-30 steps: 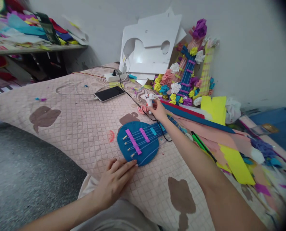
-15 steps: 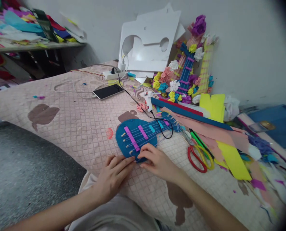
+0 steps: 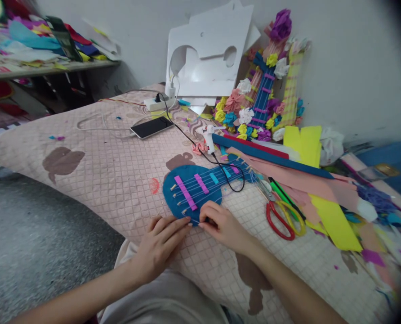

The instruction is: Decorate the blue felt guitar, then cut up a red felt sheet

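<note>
Blue guitar-shaped cutout (image 3: 205,200) lies flat at centre frame on the cloth-covered bench (image 3: 119,166), magenta strips (image 3: 186,193) and pale strings across its face; left hand (image 3: 162,240), lower centre, is loosely extended, palm down, grasping nothing, fingertips at the cutout's lower edge. Right hand (image 3: 225,229), just right of it, is curled, thumb and forefinger close together at the same edge; whether a string is pinched there cannot be told; white glue gun (image 3: 207,138) rests above centre, its black cord looping over the cutout's neck; scissors (image 3: 270,196) lie right of centre.
</note>
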Motion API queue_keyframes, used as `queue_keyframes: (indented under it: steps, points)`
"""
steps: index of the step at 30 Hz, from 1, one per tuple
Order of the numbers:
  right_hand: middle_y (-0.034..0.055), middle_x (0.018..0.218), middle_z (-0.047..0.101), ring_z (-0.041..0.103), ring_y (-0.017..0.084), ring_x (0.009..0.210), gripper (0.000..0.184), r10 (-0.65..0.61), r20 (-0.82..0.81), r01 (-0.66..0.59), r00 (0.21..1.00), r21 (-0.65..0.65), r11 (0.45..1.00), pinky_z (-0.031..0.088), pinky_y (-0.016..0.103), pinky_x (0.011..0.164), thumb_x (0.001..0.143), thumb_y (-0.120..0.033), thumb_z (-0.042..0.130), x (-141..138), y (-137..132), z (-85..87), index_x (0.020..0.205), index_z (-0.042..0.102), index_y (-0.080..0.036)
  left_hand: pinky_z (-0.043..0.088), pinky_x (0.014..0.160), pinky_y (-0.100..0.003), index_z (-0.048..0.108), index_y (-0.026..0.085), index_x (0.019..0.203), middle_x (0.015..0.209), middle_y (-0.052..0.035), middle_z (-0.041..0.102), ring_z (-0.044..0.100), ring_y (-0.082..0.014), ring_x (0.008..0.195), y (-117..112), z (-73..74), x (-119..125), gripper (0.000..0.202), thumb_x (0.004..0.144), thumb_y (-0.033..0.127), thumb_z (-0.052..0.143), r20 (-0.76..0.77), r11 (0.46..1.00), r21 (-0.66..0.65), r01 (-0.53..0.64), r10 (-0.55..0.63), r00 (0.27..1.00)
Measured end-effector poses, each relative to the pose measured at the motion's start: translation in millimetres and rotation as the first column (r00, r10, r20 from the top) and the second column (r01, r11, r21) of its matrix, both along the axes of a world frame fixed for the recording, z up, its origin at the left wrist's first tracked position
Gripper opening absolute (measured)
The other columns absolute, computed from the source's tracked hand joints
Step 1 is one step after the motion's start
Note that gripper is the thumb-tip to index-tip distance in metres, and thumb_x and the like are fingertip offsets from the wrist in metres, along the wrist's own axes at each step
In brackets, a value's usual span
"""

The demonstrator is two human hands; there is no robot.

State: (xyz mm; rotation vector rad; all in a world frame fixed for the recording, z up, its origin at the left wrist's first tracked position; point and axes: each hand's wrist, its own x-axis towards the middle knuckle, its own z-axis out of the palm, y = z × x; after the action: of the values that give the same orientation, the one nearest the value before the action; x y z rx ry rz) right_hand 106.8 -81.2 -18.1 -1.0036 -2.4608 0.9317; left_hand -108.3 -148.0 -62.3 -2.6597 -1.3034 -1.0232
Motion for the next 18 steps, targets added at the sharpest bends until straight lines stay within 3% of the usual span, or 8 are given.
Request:
queue_keyframes:
  steps: [6,18]
  points:
    - [0.0011,0.091,0.053,0.051,0.013,0.077,0.008,-0.018,0.015,0.018,1.0,0.012,1.0,0.041,0.026,0.067,0.089,-0.015,0.052,1.5,0.7,-3.3,0.084,0.05,-0.021,0.037,0.088,-0.034,0.062,0.019,0.111,0.116,-0.0029,0.068,0.055,-0.0186,0.102,-4.7,-1.5,-2.1,0.024,0.089,0.014,0.054,0.07,1.0,-0.003,0.022,-0.022,0.997]
    - [0.0001,0.086,0.051,0.05,0.012,0.074,0.011,-0.117,0.015,0.116,0.993,0.062,0.991,0.04,0.025,0.064,0.087,-0.013,0.052,-0.1,7.7,-2.6,0.08,0.049,-0.021,0.044,0.082,-0.034,0.06,0.019,0.11,0.125,-0.0059,0.063,0.056,-0.0189,0.099,-6.4,5.2,9.8,0.022,0.092,0.018,0.049,0.007,0.994,-0.105,0.039,-0.038,0.999]
